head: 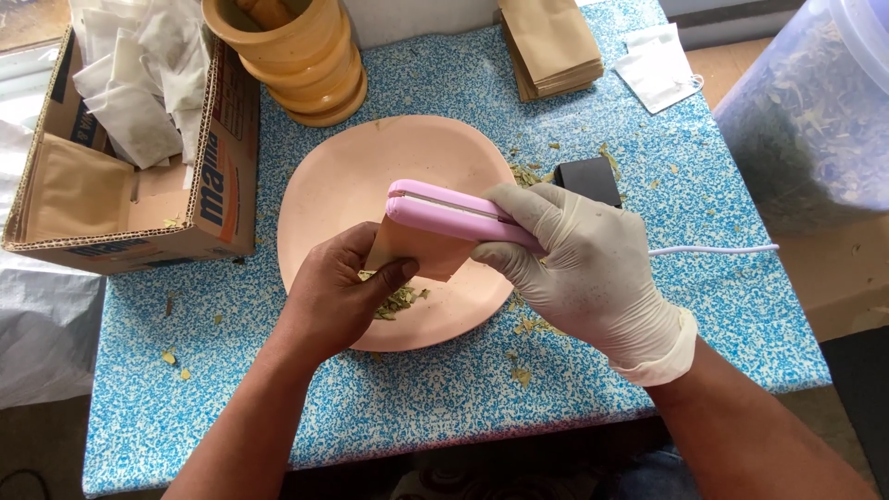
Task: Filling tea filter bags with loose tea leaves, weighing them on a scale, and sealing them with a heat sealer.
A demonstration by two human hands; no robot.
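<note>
A small brown paper pouch (417, 252) is held above the middle of a peach-coloured plate (333, 185). The bare left hand (338, 292) pinches the pouch's lower edge, its grip clenched on the paper between thumb and fingers. The gloved right hand (583, 268) is closed around a pink handheld heat sealer (454, 211), whose jaws are pressed shut across the pouch's top edge. A white cord (713, 250) runs from the sealer off to the right.

A little heap of dried green leaves (400, 301) lies on the plate just below the pouch. The plate rests on a counter covered with a blue-and-white speckled cloth (444, 389), with leaf crumbs scattered over it. A small black box (588, 179) sits just beyond the gloved hand.

At the far edge stand a wooden mortar (296, 60), a stack of flat brown paper bags (551, 42) and a white pouch (659, 67). To the left, an open cardboard box (185, 213) holds white sachets (139, 74) and brown paper. At the right, beside the counter, a large clear plastic tub (815, 120) is filled with dried leaf matter. Bare floor shows below the counter's near edge.
</note>
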